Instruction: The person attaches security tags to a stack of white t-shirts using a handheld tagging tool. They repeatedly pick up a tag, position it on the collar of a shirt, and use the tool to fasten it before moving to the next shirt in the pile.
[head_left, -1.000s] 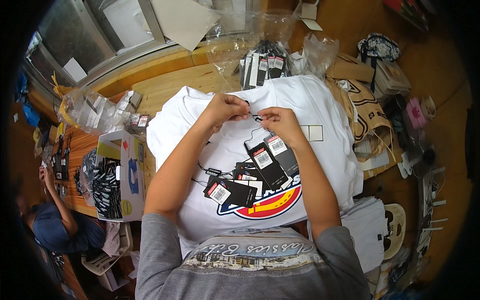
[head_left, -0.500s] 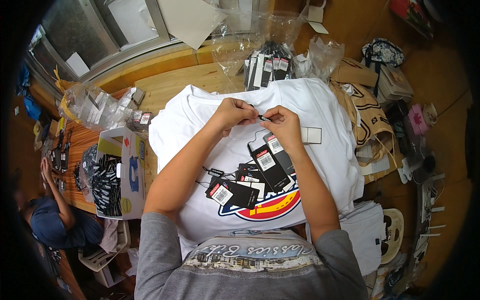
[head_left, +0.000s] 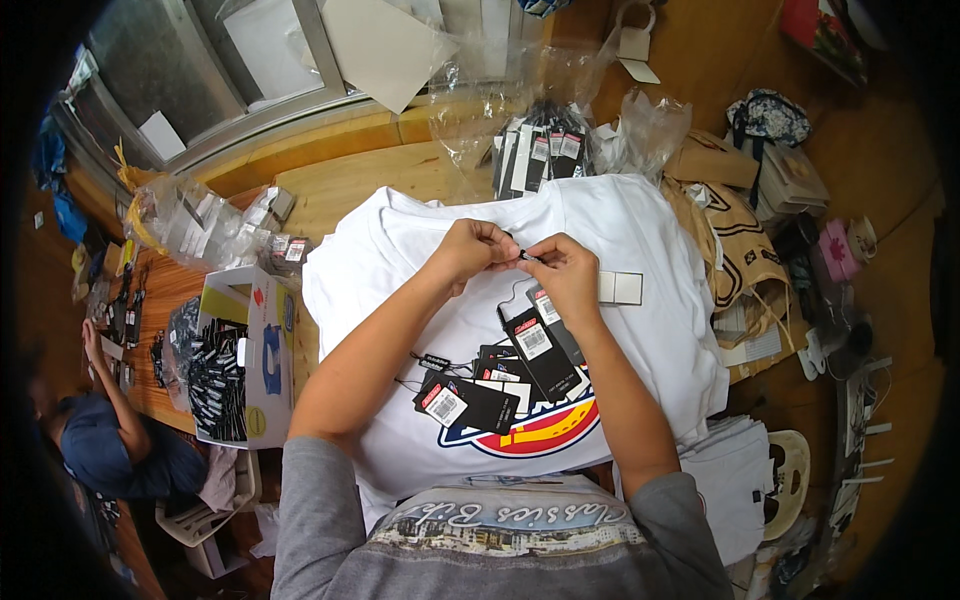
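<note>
- At the near edge, a grey short-sleeved T-shirt with a printed chest panel (head_left: 500,520) is worn by the person.
- To the near right, a folded stack of white cloth garments (head_left: 720,490) is set beside a cream plastic chair (head_left: 790,480).
- Across the middle, a white cotton T-shirt (head_left: 370,310) is spread, its near part marked with a red, yellow and blue printed emblem (head_left: 550,435).
- On this shirt, partly over the emblem, overlapping black rectangular card tags with white barcode labels (head_left: 490,410) are laid; at their right, a grey card tag (head_left: 566,335) is partly covered by the right forearm.
- Farther up the shirt, a small black fastener (head_left: 527,256) is held between the two hands, above the shirt's upper middle; by a thin black cord (head_left: 500,300), it appears to be joined to the tags, though part of the run is hidden.
- By the left hand (head_left: 478,252), the fastener's left end is pinched, thumb and forefinger closed together, the other fingers curled.
- By the right hand (head_left: 564,275), its right end is gripped between thumb and forefinger; the two sets of fingertips are nearly met.
- Just right of the right hand, a pale two-panel rectangle with a dark outline (head_left: 621,288) is seen on the shirt.
- Beyond the shirt, more black tags are gathered in a clear plastic bag (head_left: 465,115).
</note>
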